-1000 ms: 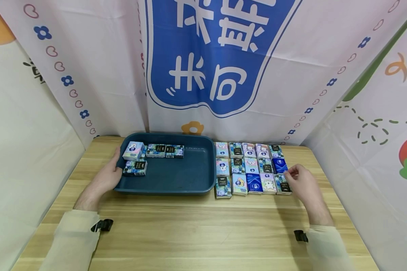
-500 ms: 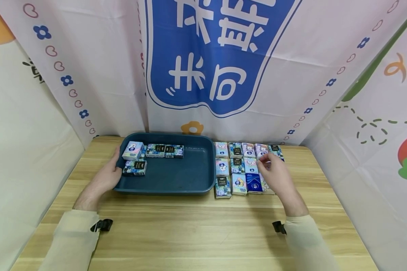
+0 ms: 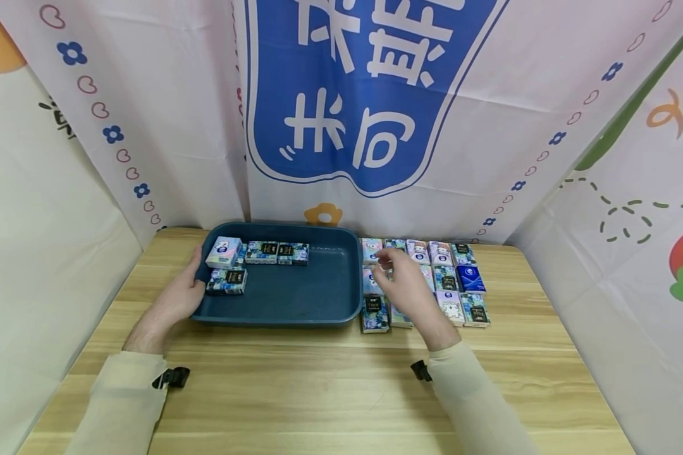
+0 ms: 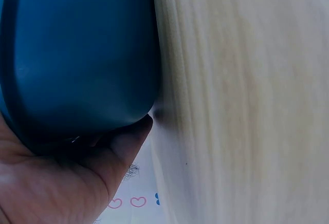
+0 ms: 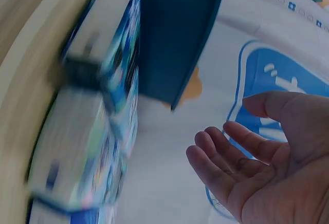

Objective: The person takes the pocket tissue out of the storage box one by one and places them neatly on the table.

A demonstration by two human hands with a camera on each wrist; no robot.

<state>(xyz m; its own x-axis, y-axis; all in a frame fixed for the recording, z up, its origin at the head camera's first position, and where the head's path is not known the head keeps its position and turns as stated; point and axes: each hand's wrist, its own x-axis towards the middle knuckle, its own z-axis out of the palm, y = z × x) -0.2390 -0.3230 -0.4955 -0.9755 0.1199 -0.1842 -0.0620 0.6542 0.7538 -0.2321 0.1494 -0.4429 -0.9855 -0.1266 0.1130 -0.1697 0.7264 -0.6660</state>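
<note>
A dark teal tray stands on the table, and my left hand holds its left end. In the left wrist view the left hand lies against the tray's outer end wall, with some fingers hidden. Inside the tray, at its left and back, are several small tissue packs; one pack leans on others. My right hand is above the left columns of the tissue packs beside the tray. The right wrist view shows this hand with fingers loosely bent, holding nothing.
The packs right of the tray form three close rows, with a deep blue pack at the right end of the middle row. A printed curtain hangs right behind the wooden table.
My right hand has moved left across the rows, from the right end to the columns nearest the tray. The packs, the tray and my left hand stay in place.
</note>
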